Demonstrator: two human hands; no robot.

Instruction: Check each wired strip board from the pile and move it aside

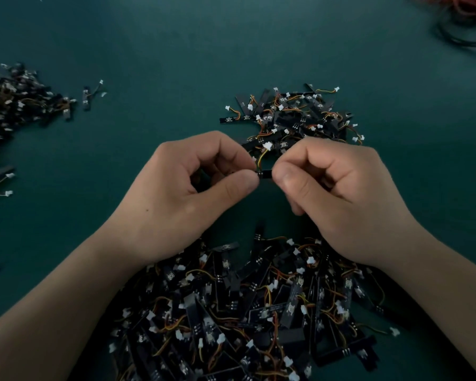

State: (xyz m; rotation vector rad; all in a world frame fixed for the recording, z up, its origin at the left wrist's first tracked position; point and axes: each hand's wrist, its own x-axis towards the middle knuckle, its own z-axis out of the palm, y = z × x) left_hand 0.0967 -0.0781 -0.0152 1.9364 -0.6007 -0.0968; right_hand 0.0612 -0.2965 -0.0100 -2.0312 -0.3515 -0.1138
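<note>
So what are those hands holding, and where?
One strip board, pinched at either end by the left hand and the right hand.

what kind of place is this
Likely an electronics assembly or inspection bench: heaps of wired strip boards on a green mat, with coiled loose wires at the far right corner.
</note>
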